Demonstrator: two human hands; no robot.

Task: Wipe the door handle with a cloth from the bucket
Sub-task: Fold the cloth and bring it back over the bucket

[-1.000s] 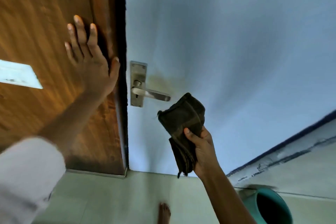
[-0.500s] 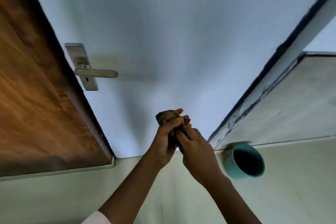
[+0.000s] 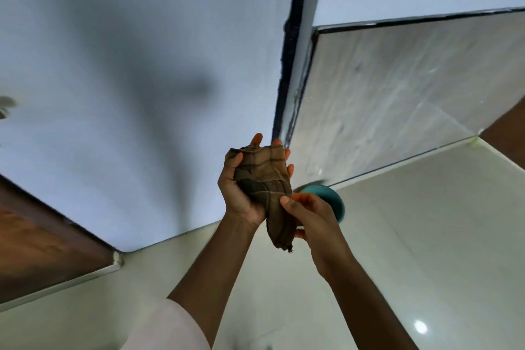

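Observation:
A dark brown checked cloth [image 3: 262,179] is bunched between both hands at the centre of the view. My left hand [image 3: 238,193] cups it from the left, fingers wrapped behind its top. My right hand [image 3: 309,213] pinches its lower hanging end with thumb and fingers. The teal bucket [image 3: 332,196] stands on the floor just behind my right hand, mostly hidden by it. The metal door handle [image 3: 5,106] is only a blurred sliver at the far left edge of the pale blue door [image 3: 113,65].
A brown wooden door panel [image 3: 42,241] fills the lower left. A dark door frame edge [image 3: 292,51] runs up the middle, with a grey tiled wall [image 3: 397,94] to its right. Pale glossy floor tiles [image 3: 426,236] spread below.
The view has swung right, so the handle slid to the left edge. My left hand left the wooden door and joined my right hand on the cloth, which is now opened out more.

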